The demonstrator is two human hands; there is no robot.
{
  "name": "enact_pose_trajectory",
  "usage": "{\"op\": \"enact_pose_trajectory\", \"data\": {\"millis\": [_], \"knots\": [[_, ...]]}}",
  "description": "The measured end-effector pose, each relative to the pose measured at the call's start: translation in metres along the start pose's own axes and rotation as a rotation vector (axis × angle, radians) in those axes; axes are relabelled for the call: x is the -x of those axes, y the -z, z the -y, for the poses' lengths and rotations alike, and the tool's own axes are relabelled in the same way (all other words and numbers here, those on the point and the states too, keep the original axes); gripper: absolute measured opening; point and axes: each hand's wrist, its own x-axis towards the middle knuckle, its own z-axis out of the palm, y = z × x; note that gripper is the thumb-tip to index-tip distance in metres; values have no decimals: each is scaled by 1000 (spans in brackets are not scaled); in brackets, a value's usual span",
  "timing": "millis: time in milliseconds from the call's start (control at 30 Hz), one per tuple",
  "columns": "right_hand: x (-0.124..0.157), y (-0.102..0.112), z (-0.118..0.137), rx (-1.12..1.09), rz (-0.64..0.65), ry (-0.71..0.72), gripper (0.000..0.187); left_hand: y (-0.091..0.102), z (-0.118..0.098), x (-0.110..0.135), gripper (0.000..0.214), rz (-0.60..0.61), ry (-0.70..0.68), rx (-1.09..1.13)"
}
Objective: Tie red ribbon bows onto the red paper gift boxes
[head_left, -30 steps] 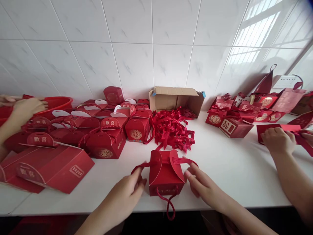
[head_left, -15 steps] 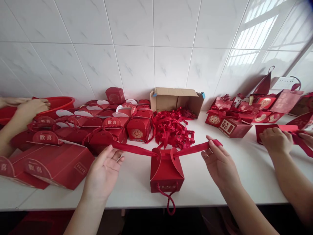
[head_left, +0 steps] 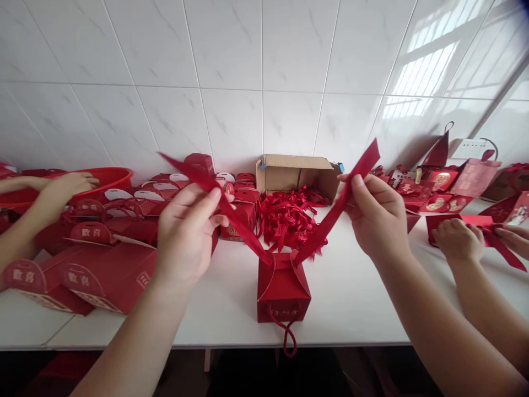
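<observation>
A small red gift box (head_left: 284,289) stands upright on the white table, its curved top flaps folded inward. A red ribbon (head_left: 320,234) runs through the holes in those flaps, and both its ends rise in a V. Pinched between thumb and fingers, the left end is in my left hand (head_left: 188,231). My right hand (head_left: 374,215) grips the other end, whose tip points up past the thumb. On the box's near side hangs a twisted red cord handle (head_left: 285,331), drooping over the table edge.
Behind the box lies a heap of red ribbons (head_left: 289,218), spilling from a cardboard carton (head_left: 297,161). Rows of red boxes (head_left: 111,270) fill the left, near a red basin (head_left: 119,176) with another person's hands. At right, a co-worker's hands (head_left: 460,240) hold a ribboned box.
Both my hands have lifted the ribbon ends from low and sideways to high above the box. My view has shifted slightly. The gift box stays on the table.
</observation>
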Motion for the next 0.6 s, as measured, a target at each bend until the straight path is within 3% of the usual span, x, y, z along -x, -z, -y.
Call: {"op": "enact_pose_trajectory", "data": {"millis": [267, 400, 600], "knots": [[-14, -42, 17, 21, 226, 66, 14, -35, -5, -11, 16, 124, 6, -69], [-17, -49, 19, -32, 254, -10, 16, -44, -7, -10, 17, 174, 39, -72], [-15, -51, 20, -19, 403, -126, 12, -52, -11, -5, 23, 384, 76, -210]]}}
